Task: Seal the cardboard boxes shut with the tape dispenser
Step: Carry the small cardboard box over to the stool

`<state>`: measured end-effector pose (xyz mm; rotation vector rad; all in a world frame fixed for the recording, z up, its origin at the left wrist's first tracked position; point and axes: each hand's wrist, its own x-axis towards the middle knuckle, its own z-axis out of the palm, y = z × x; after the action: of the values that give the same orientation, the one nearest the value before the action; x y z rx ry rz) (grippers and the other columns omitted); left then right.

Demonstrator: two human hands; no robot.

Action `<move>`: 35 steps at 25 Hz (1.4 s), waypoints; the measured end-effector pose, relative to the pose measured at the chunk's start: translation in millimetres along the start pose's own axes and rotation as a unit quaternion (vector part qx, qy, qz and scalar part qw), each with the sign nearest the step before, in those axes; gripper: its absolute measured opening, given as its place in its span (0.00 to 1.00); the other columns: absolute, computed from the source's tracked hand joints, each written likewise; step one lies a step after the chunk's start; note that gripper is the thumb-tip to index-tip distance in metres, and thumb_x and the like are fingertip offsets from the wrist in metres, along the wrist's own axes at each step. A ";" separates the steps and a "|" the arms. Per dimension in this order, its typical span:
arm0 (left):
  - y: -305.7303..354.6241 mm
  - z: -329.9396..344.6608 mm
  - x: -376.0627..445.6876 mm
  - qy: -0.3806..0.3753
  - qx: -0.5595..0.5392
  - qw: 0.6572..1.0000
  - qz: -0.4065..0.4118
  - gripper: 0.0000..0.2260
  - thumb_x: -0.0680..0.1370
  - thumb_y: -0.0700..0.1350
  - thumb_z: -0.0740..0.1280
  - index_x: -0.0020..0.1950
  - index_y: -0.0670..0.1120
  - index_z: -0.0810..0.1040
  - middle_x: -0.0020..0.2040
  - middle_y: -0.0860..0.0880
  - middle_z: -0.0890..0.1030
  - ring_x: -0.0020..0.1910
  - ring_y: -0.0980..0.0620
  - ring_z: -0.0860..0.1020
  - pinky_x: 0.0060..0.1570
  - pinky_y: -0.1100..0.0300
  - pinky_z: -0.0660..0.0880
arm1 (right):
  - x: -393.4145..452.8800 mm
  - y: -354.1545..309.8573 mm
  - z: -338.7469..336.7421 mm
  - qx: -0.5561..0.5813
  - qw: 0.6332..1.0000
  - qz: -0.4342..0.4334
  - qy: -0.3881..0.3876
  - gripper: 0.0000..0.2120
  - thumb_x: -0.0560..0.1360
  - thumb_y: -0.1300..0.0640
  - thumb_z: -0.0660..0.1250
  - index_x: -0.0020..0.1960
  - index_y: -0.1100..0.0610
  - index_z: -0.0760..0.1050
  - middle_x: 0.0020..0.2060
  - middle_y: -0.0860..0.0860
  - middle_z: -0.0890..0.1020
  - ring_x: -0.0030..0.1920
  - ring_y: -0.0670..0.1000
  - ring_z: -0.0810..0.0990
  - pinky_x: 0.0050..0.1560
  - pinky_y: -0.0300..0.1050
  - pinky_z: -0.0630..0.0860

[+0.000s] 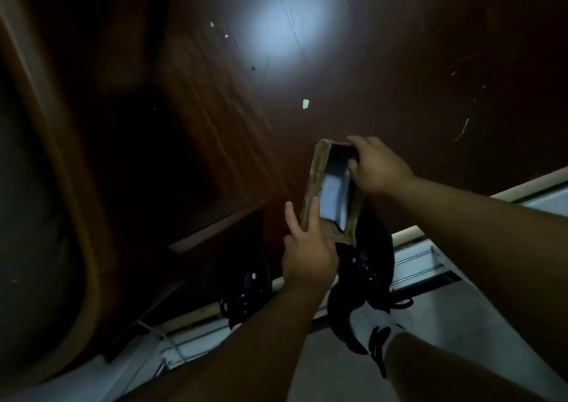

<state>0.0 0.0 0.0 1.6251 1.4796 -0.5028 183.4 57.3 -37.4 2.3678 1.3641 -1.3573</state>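
Both hands are on a small cardboard box (333,186), held up in front of you over a dark wooden floor (399,63). Your right hand (378,165) grips the far right edge of the box, fingers curled over the rim and thumb inside the opening. Your left hand (307,248) sits at the near left corner, index and middle fingers straight along the left wall, the rest of the hand under or against the bottom edge; the exact grip there is hard to read. Box is open on the side facing you, pale blue-grey interior visible, brown cardboard rim around it. Light is dim.

Below the box: two dark shoes (365,266), laces showing, a white sock (368,321) at the right ankle. Floor carries a bright glare patch (295,23) and a few pale scraps (305,103). Light-coloured sliding track (418,263) runs diagonally behind your feet. Curved wooden furniture edge (61,186) at left.
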 end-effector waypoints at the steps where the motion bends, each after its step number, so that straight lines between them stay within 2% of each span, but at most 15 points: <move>1: 2.4 -0.1 3.5 -0.009 -0.018 1.000 -0.006 0.35 0.80 0.42 0.60 0.79 0.62 0.45 0.79 0.46 0.40 0.60 0.44 0.73 0.50 0.55 0.75 | 5.4 0.3 3.1 0.019 1.000 0.009 0.018 0.23 0.83 0.54 0.58 0.77 0.53 0.62 0.71 0.57 0.67 0.66 0.63 0.71 0.64 0.58 0.72; 3: 3.8 -1.1 6.2 -0.007 -0.055 0.998 -0.009 0.36 0.78 0.36 0.60 0.78 0.61 0.48 0.79 0.46 0.42 0.62 0.43 0.72 0.52 0.58 0.73 | 9.9 2.2 3.5 0.032 0.998 0.030 0.054 0.17 0.84 0.55 0.57 0.71 0.55 0.71 0.64 0.59 0.73 0.60 0.62 0.74 0.60 0.58 0.73; 5: 5.5 -3.7 3.8 -0.009 -0.090 0.996 -0.006 0.37 0.77 0.34 0.59 0.78 0.63 0.50 0.79 0.48 0.44 0.66 0.43 0.68 0.55 0.59 0.70 | 4.7 6.2 -1.8 0.047 0.995 0.044 0.075 0.14 0.84 0.55 0.57 0.65 0.57 0.75 0.59 0.60 0.75 0.57 0.63 0.75 0.57 0.58 0.74; 8: 8.9 -17.5 -9.7 -0.004 -0.104 0.994 0.015 0.36 0.77 0.33 0.59 0.78 0.61 0.51 0.78 0.49 0.47 0.70 0.43 0.62 0.57 0.61 0.66 | -22.5 10.1 -16.7 0.101 0.987 0.069 0.105 0.12 0.83 0.56 0.57 0.61 0.57 0.75 0.54 0.61 0.79 0.55 0.65 0.77 0.54 0.58 0.75; 12: 31.9 -60.2 -44.8 0.000 -0.107 0.993 0.050 0.33 0.78 0.37 0.59 0.79 0.56 0.52 0.78 0.49 0.52 0.73 0.46 0.57 0.65 0.56 0.67 | -85.4 -2.7 -39.1 0.194 0.967 0.100 0.129 0.12 0.84 0.56 0.57 0.61 0.58 0.75 0.51 0.59 0.80 0.53 0.62 0.78 0.48 0.47 0.70; 15: 58.2 -109.1 -81.7 0.027 -0.082 0.994 0.069 0.31 0.78 0.40 0.60 0.79 0.55 0.54 0.77 0.49 0.54 0.74 0.47 0.58 0.67 0.51 0.68 | -136.0 -25.8 -70.3 0.288 0.934 0.137 0.163 0.14 0.83 0.51 0.55 0.60 0.56 0.75 0.52 0.59 0.81 0.52 0.63 0.80 0.55 0.56 0.77; 18: 88.4 -166.2 -123.4 0.047 -0.062 0.992 0.097 0.30 0.79 0.42 0.61 0.78 0.54 0.55 0.78 0.49 0.54 0.75 0.47 0.57 0.69 0.50 0.65 | -182.3 -49.2 -119.5 0.393 0.880 0.172 0.203 0.16 0.79 0.44 0.53 0.54 0.51 0.74 0.51 0.56 0.80 0.51 0.63 0.81 0.55 0.64 0.78; 20: 111.8 -212.9 -153.3 0.071 -0.062 0.990 0.102 0.29 0.79 0.43 0.62 0.78 0.53 0.55 0.78 0.50 0.53 0.75 0.48 0.56 0.69 0.52 0.64 | -219.5 -74.9 -166.6 0.456 0.843 0.184 0.220 0.11 0.83 0.49 0.54 0.52 0.52 0.73 0.49 0.54 0.79 0.50 0.61 0.81 0.52 0.59 0.81; 22: 135.6 -262.0 -182.5 0.096 -0.071 0.988 0.094 0.30 0.79 0.44 0.63 0.79 0.54 0.54 0.78 0.50 0.52 0.75 0.48 0.56 0.69 0.53 0.63 | -252.4 -97.3 -212.8 0.485 0.825 0.175 0.230 0.09 0.85 0.54 0.53 0.54 0.55 0.71 0.51 0.56 0.78 0.48 0.59 0.82 0.48 0.51 0.82; 25: 163.3 -342.0 -215.4 0.114 -0.117 0.984 0.067 0.34 0.77 0.46 0.66 0.79 0.54 0.52 0.78 0.47 0.52 0.76 0.44 0.57 0.71 0.51 0.60 | -299.0 -137.2 -285.6 0.510 0.810 0.156 0.242 0.09 0.85 0.55 0.52 0.56 0.56 0.69 0.49 0.56 0.78 0.39 0.55 0.83 0.46 0.51 0.83; 27: 180.7 -394.2 -234.8 0.136 -0.197 0.969 0.059 0.39 0.74 0.44 0.69 0.79 0.54 0.51 0.77 0.44 0.57 0.74 0.43 0.61 0.73 0.49 0.62 | -326.7 -163.2 -333.3 0.524 0.800 0.144 0.256 0.09 0.85 0.56 0.52 0.55 0.58 0.69 0.44 0.56 0.78 0.34 0.54 0.81 0.38 0.46 0.81; 30: 205.2 -480.0 -282.6 0.127 -0.344 0.926 0.084 0.46 0.72 0.39 0.73 0.80 0.53 0.46 0.68 0.49 0.70 0.67 0.49 0.70 0.66 0.49 0.72 | -381.1 -204.9 -407.5 0.534 0.794 0.107 0.269 0.10 0.85 0.58 0.52 0.50 0.58 0.71 0.40 0.59 0.79 0.29 0.53 0.78 0.23 0.37 0.71; 32: 217.0 -527.4 -313.6 0.114 -0.351 0.921 0.122 0.45 0.72 0.40 0.75 0.79 0.53 0.49 0.71 0.47 0.69 0.67 0.50 0.70 0.61 0.56 0.74 | -413.2 -228.9 -448.8 0.546 0.787 0.074 0.278 0.12 0.84 0.59 0.54 0.45 0.55 0.72 0.41 0.58 0.79 0.33 0.53 0.78 0.27 0.40 0.72; 34: 222.6 -567.1 -345.5 0.141 -0.329 0.915 0.184 0.41 0.70 0.47 0.76 0.77 0.54 0.58 0.71 0.46 0.70 0.67 0.49 0.73 0.63 0.52 0.74 | -441.3 -256.2 -482.3 0.543 0.790 0.045 0.283 0.11 0.84 0.58 0.57 0.46 0.55 0.76 0.44 0.55 0.80 0.44 0.55 0.79 0.43 0.46 0.75; 35: 224.7 -583.7 -361.9 0.157 -0.320 0.910 0.212 0.39 0.69 0.50 0.76 0.76 0.55 0.61 0.69 0.48 0.72 0.65 0.50 0.75 0.64 0.49 0.74 | -455.7 -270.7 -496.5 0.548 0.787 0.033 0.282 0.11 0.84 0.58 0.57 0.50 0.56 0.77 0.44 0.53 0.81 0.47 0.54 0.79 0.48 0.48 0.75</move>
<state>-9.8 264.7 672.3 1.4496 1.2632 0.4732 213.2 153.5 681.8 3.7515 0.4614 -1.8108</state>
